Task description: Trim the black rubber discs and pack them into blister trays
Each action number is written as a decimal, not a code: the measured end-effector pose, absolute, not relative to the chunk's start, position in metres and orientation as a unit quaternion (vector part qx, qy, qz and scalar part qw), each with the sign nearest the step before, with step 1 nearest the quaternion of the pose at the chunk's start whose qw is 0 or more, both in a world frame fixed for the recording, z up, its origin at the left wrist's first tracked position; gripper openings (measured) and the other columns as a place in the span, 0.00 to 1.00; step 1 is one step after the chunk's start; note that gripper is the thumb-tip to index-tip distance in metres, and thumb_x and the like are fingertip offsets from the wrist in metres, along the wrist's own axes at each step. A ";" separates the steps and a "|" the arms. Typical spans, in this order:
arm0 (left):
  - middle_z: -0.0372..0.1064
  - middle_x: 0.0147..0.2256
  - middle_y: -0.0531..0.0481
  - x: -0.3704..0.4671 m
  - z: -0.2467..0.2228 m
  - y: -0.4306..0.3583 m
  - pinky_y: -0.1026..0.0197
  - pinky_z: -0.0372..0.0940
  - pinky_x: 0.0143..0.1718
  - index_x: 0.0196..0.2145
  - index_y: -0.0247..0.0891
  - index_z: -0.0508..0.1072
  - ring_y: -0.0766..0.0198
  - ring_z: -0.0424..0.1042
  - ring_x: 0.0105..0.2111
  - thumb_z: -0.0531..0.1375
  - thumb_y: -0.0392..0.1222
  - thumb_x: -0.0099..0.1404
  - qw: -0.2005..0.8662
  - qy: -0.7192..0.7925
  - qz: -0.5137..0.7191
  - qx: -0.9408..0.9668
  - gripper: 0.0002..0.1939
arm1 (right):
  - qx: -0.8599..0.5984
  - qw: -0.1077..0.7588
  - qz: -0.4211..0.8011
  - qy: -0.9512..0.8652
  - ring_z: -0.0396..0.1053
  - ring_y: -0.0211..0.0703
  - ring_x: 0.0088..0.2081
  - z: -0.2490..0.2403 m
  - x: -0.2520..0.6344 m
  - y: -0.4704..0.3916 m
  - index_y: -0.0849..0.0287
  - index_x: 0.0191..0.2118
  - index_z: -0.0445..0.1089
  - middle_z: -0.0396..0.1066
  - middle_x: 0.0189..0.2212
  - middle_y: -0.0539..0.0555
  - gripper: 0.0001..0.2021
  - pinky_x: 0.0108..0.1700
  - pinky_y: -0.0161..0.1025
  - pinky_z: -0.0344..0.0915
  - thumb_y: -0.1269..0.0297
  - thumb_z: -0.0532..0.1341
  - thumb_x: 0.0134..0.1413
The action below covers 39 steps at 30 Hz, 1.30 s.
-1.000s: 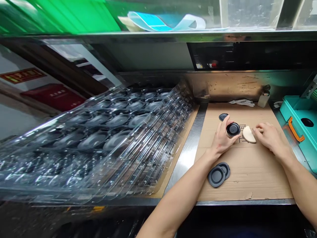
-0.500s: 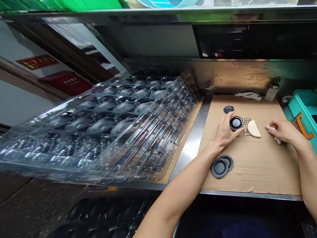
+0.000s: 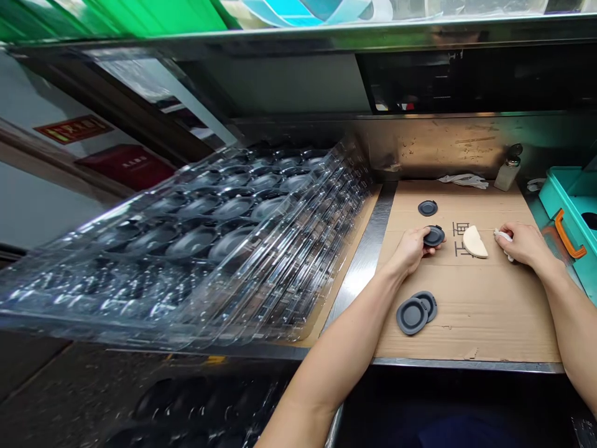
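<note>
Round black plastic disc (image 3: 435, 236) at centre-right of frame: hold it level, gripped in your left fingers (image 3: 420, 234), right fingers (image 3: 514, 230) pinching crumpled white cloth (image 3: 502, 234).

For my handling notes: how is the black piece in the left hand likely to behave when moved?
The black piece is probably stiff: no bend shows in the left hand. The one-handed hold suggests lightness. Its broad face makes rolling unlikely if laid flat.

Upper left: green ribbed panel (image 3: 112, 20) | Left: red-and-yellow sign (image 3: 73, 129) above red box (image 3: 127, 167) | Top centre: curled blue strip (image 3: 290, 10) | Right: capped bottle (image 3: 507, 175) | Right edge: teal bin (image 3: 554, 194), orange handle (image 3: 563, 233)
</note>
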<state>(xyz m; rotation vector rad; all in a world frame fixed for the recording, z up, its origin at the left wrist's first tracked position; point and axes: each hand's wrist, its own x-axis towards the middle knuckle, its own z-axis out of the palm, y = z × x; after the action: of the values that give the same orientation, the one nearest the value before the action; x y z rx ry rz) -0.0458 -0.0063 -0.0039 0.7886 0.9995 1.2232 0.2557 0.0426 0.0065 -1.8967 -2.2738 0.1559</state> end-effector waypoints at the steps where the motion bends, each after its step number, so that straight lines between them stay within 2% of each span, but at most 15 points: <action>1: 0.77 0.28 0.38 -0.046 -0.005 -0.006 0.66 0.59 0.21 0.30 0.30 0.75 0.63 0.72 0.23 0.60 0.37 0.66 0.634 0.444 0.535 0.339 0.08 | -0.636 0.087 0.051 -0.765 0.73 0.51 0.39 0.006 0.256 0.043 0.52 0.44 0.77 0.79 0.39 0.56 0.15 0.34 0.40 0.56 0.51 0.58 0.61; 4: 0.75 0.26 0.41 -0.047 -0.008 -0.004 0.66 0.58 0.19 0.29 0.30 0.73 0.64 0.72 0.21 0.61 0.34 0.62 0.618 0.473 0.533 0.334 0.05 | -0.636 0.085 0.050 -0.765 0.72 0.50 0.38 0.005 0.256 0.044 0.53 0.45 0.78 0.79 0.39 0.57 0.16 0.35 0.40 0.57 0.51 0.58 0.61; 8: 0.73 0.24 0.44 -0.050 -0.009 -0.004 0.67 0.56 0.18 0.30 0.31 0.74 0.66 0.70 0.19 0.59 0.34 0.64 0.591 0.506 0.507 0.370 0.06 | -0.639 0.086 0.052 -0.763 0.72 0.50 0.38 0.004 0.254 0.043 0.53 0.45 0.78 0.78 0.38 0.57 0.17 0.35 0.41 0.57 0.51 0.57 0.61; 12: 0.70 0.21 0.52 -0.053 -0.009 -0.007 0.67 0.56 0.18 0.44 0.32 0.76 0.70 0.64 0.15 0.59 0.36 0.66 0.474 0.582 0.454 0.480 0.10 | -0.640 0.082 0.051 -0.762 0.71 0.51 0.39 0.004 0.255 0.042 0.53 0.45 0.77 0.78 0.38 0.57 0.16 0.37 0.42 0.58 0.51 0.57 0.62; 15: 0.74 0.30 0.51 -0.054 -0.012 -0.008 0.67 0.62 0.21 0.51 0.35 0.74 0.71 0.66 0.16 0.61 0.34 0.65 0.430 0.602 0.438 0.511 0.16 | -0.633 0.103 0.027 -0.767 0.71 0.53 0.43 0.009 0.250 0.036 0.55 0.47 0.76 0.76 0.42 0.59 0.17 0.42 0.43 0.61 0.51 0.56 0.64; 18: 0.75 0.34 0.49 -0.053 -0.014 -0.007 0.67 0.63 0.22 0.47 0.35 0.74 0.73 0.66 0.18 0.62 0.35 0.65 0.475 0.571 0.467 0.480 0.12 | -0.608 0.166 -0.041 -0.775 0.66 0.59 0.53 0.013 0.231 0.022 0.58 0.55 0.73 0.73 0.51 0.63 0.23 0.52 0.48 0.61 0.46 0.56 0.66; 21: 0.75 0.34 0.47 -0.052 -0.014 -0.005 0.64 0.69 0.27 0.41 0.36 0.69 0.68 0.73 0.24 0.62 0.35 0.65 0.565 0.507 0.521 0.390 0.07 | -0.545 0.159 -0.041 -0.822 0.64 0.60 0.54 0.009 0.199 0.006 0.56 0.60 0.70 0.71 0.53 0.62 0.26 0.57 0.53 0.59 0.44 0.56 0.67; 24: 0.76 0.38 0.42 -0.049 -0.013 -0.006 0.57 0.74 0.37 0.39 0.35 0.67 0.60 0.79 0.34 0.61 0.33 0.65 0.642 0.433 0.539 0.332 0.05 | -0.526 0.132 -0.016 -0.840 0.66 0.58 0.52 -0.004 0.170 -0.001 0.56 0.56 0.73 0.70 0.53 0.63 0.18 0.57 0.52 0.60 0.55 0.56 0.69; 26: 0.77 0.41 0.39 -0.046 -0.014 -0.006 0.55 0.74 0.41 0.40 0.33 0.69 0.58 0.80 0.37 0.60 0.31 0.65 0.667 0.402 0.544 0.313 0.05 | -0.541 0.173 0.006 -0.823 0.66 0.57 0.53 -0.012 0.154 -0.003 0.60 0.55 0.73 0.70 0.52 0.64 0.16 0.56 0.50 0.62 0.61 0.55 0.69; 28: 0.77 0.43 0.41 -0.041 -0.016 -0.007 0.54 0.74 0.44 0.42 0.34 0.70 0.59 0.79 0.39 0.59 0.30 0.66 0.674 0.385 0.562 0.286 0.07 | -0.531 0.242 0.040 -0.811 0.65 0.56 0.54 -0.018 0.141 -0.007 0.61 0.57 0.72 0.69 0.53 0.65 0.17 0.56 0.48 0.64 0.62 0.55 0.69; 30: 0.77 0.42 0.44 -0.035 -0.019 -0.008 0.52 0.74 0.47 0.44 0.37 0.70 0.59 0.79 0.41 0.59 0.36 0.69 0.691 0.362 0.568 0.260 0.06 | -0.479 0.290 0.072 -0.826 0.65 0.54 0.54 -0.022 0.129 -0.014 0.60 0.57 0.72 0.67 0.56 0.64 0.16 0.55 0.46 0.66 0.61 0.57 0.69; 33: 0.77 0.44 0.41 -0.031 -0.023 -0.009 0.51 0.73 0.51 0.44 0.36 0.73 0.54 0.77 0.46 0.58 0.47 0.72 0.725 0.335 0.545 0.255 0.12 | -0.408 0.286 0.081 -0.863 0.63 0.53 0.56 -0.024 0.119 -0.023 0.57 0.56 0.73 0.65 0.60 0.62 0.15 0.57 0.45 0.66 0.60 0.57 0.70; 36: 0.76 0.45 0.40 -0.036 -0.025 -0.008 0.48 0.73 0.52 0.45 0.34 0.73 0.54 0.77 0.46 0.57 0.44 0.71 0.691 0.369 0.547 0.295 0.11 | -0.467 0.253 0.065 -0.845 0.62 0.54 0.57 -0.023 0.124 -0.020 0.58 0.56 0.73 0.66 0.59 0.63 0.15 0.58 0.47 0.64 0.63 0.57 0.70; 39: 0.75 0.47 0.41 -0.050 -0.023 -0.002 0.44 0.72 0.52 0.52 0.36 0.72 0.54 0.77 0.44 0.55 0.44 0.72 0.589 0.461 0.535 0.393 0.15 | -0.518 0.215 0.054 -0.826 0.62 0.55 0.56 -0.021 0.139 -0.010 0.59 0.53 0.75 0.68 0.57 0.63 0.14 0.58 0.46 0.63 0.64 0.57 0.70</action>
<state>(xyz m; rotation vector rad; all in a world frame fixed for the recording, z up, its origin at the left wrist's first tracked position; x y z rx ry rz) -0.0499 -0.0018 -0.0235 0.9152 1.0738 1.2472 0.1391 -0.0105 -0.0208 -1.4374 -2.2906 0.1492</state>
